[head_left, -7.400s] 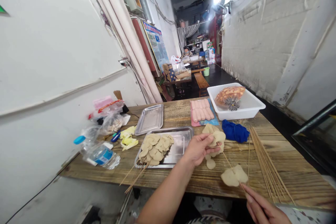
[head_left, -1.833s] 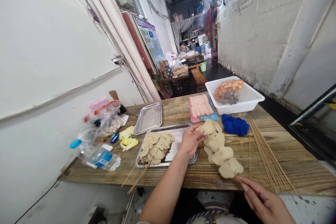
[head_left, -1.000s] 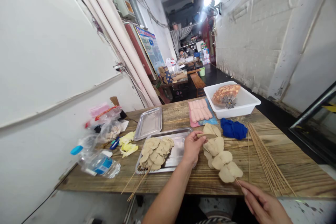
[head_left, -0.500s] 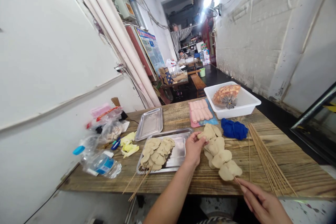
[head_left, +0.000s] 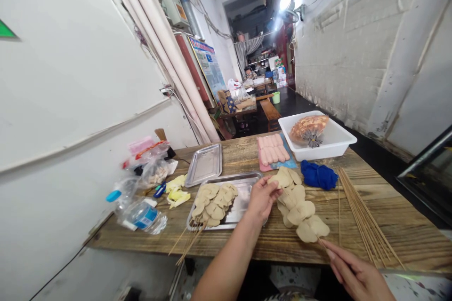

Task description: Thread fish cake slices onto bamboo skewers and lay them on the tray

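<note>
My left hand [head_left: 261, 196] pinches a tan round slice [head_left: 281, 178] at the far end of a row of slices [head_left: 300, 209] threaded on a bamboo skewer lying over the wooden table [head_left: 395, 218]. My right hand [head_left: 355, 275], at the near edge, grips the skewer's bare end behind the last slice [head_left: 312, 229]. Left of my left hand, a steel tray [head_left: 243, 197] holds finished skewers of the same slices [head_left: 213, 200], sticks pointing toward me.
A bundle of bare skewers [head_left: 363, 218] lies at the right, a blue cloth [head_left: 318, 175] beyond it. Pink sausages [head_left: 272, 153], a white tub [head_left: 337, 143] with a brown bundle, an empty steel tray [head_left: 205, 164], bags and a water bottle [head_left: 141, 214] stand around. A person sits far down the corridor.
More slices have been threaded since the oldest frame. Over the last second my left hand stayed at the skewer's far end, handling the top slice; my right hand kept its hold.
</note>
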The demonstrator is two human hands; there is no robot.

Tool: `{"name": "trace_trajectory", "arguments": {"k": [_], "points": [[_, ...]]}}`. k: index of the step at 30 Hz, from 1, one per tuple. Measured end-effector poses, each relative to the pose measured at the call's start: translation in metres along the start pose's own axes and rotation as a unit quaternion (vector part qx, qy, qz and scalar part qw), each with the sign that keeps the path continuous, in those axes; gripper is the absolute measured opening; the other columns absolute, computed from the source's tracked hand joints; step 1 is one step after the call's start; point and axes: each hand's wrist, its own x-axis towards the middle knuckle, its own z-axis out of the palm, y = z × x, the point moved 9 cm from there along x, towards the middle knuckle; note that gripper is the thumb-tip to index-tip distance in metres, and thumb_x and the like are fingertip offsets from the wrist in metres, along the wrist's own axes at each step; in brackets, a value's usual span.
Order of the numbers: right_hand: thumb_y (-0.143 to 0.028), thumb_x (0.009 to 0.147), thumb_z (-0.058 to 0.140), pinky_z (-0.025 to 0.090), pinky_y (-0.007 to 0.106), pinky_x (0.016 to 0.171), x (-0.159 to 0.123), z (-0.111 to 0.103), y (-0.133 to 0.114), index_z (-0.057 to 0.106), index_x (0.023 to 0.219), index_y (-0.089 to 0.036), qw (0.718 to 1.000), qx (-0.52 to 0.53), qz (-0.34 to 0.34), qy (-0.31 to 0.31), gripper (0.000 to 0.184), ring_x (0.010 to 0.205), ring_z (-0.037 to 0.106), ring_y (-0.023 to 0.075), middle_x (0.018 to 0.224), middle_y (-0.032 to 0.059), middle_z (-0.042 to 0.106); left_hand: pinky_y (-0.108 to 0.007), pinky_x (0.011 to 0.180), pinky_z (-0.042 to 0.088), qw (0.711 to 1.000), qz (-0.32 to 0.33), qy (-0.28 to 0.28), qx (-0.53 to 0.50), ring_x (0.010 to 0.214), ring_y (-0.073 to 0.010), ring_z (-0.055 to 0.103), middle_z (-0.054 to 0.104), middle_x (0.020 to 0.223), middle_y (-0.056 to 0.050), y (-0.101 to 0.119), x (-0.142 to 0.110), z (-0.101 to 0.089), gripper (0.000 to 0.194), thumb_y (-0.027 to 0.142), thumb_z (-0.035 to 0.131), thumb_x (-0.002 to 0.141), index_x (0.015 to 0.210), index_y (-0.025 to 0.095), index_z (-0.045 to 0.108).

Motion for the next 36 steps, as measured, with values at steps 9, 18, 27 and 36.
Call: {"name": "trace_trajectory", "arguments": {"k": [9,18,27,36], "points": [[-0.044,0.077,0.056,0.047,0.020,0.060,0.001,-0.004,0.002,0.067,0.106,-0.022,0.999,0.040,-0.008,0.014,0.039,0.053,0.053,0.0132,0.055,-0.0008,0.056,-0.026,0.066,0.048,0.999,-0.045,-0.016,-0.020,0.064,-0.0095,0.057,0.062,0.078,-0.004,-0.002,-0.004,0.006,0.029,0.015,0.073,0.059,0.081,0.013,0.055],[-0.046,0.076,0.055,0.044,0.021,0.051,0.001,-0.002,0.004,0.066,0.110,-0.017,0.998,0.049,0.022,0.015,0.046,0.051,0.051,0.0136,0.054,-0.0005,0.056,-0.025,0.068,0.048,0.997,-0.056,-0.039,-0.025,0.064,-0.0089,0.057,0.061,0.078,-0.004,-0.009,-0.005,0.009,0.028,0.016,0.073,0.059,0.080,0.012,0.056],[-0.046,0.073,0.058,0.042,0.020,0.047,0.004,-0.010,-0.008,0.069,0.103,-0.017,0.997,0.059,0.020,0.038,0.044,0.046,0.046,0.0117,0.050,-0.0019,0.054,-0.025,0.066,0.049,0.997,-0.064,-0.037,-0.019,0.061,-0.0084,0.056,0.060,0.073,-0.002,-0.013,-0.005,0.013,0.028,0.016,0.074,0.058,0.080,0.012,0.057],[-0.045,0.073,0.058,0.046,0.020,0.049,0.007,-0.008,-0.004,0.069,0.104,-0.019,0.998,0.066,0.010,0.019,0.042,0.052,0.056,0.0142,0.064,0.0029,0.067,-0.025,0.065,0.049,0.998,-0.054,-0.032,-0.012,0.061,-0.0089,0.056,0.061,0.075,-0.003,-0.010,-0.007,0.018,0.029,0.021,0.073,0.060,0.083,0.012,0.060]]}}
